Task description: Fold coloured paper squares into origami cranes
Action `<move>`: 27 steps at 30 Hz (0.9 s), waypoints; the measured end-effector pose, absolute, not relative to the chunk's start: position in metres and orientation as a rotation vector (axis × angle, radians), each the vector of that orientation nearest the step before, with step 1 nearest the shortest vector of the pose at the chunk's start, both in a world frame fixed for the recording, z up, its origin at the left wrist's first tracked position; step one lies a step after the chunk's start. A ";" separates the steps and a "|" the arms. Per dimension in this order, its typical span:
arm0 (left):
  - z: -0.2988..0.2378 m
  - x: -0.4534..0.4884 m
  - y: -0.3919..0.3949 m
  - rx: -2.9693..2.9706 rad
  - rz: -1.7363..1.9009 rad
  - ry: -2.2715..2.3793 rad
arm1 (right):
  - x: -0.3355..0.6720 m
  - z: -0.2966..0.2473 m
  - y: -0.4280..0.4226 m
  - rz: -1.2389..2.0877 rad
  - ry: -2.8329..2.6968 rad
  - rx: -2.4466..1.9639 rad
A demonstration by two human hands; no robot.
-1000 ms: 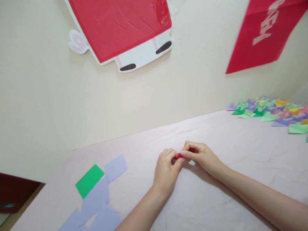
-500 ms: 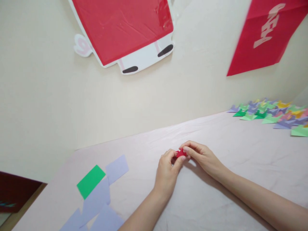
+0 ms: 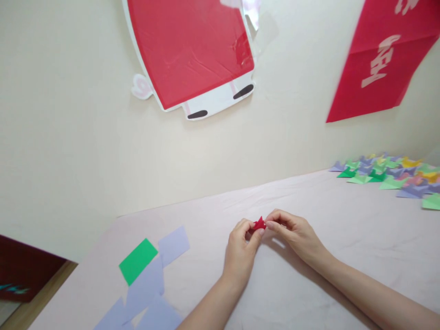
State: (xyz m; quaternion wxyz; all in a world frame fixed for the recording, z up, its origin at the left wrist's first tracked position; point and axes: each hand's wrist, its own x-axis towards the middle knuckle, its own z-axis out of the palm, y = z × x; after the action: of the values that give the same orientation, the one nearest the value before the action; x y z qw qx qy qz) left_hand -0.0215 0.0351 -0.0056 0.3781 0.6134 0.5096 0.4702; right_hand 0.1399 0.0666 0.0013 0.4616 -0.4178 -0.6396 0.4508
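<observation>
A small piece of folded red paper [image 3: 260, 223] with a pointed tip sticking up is held just above the pale cloth. My left hand [image 3: 241, 250] pinches it from the left between thumb and fingers. At its right edge, the thumb and index finger of my right hand [image 3: 292, 231] close together on a corner of the paper. Fingers hide part of the folds, so its full shape cannot be made out.
Flat lilac paper sheets [image 3: 146, 284] and a green sheet [image 3: 138, 261] lie at the left. Several rows of folded coloured paper pieces [image 3: 393, 182] stand at the right by the wall. A cartoon cut-out [image 3: 192, 50] and a red banner [image 3: 371, 59] hang on the wall.
The view has tilted up slightly and shifted left. My right hand's fingers have drawn back a little to the right, and a pointed tip of the red paper now shows.
</observation>
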 end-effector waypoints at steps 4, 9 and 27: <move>-0.008 -0.022 0.036 1.564 1.224 1.308 | 0.139 0.000 0.067 1.145 -1.589 -1.007; -0.007 -0.022 0.035 1.590 1.211 1.299 | 0.141 0.000 0.065 1.015 -1.704 -1.026; -0.002 -0.023 0.038 1.464 1.193 1.170 | 0.143 0.000 0.064 0.631 -1.854 -0.813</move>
State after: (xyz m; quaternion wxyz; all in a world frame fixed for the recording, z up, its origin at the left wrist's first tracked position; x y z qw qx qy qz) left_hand -0.0233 0.0377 -0.0019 0.4440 0.5903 0.4720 0.4813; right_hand 0.1430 0.0645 -0.0004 0.4886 -0.3344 -0.7630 0.2595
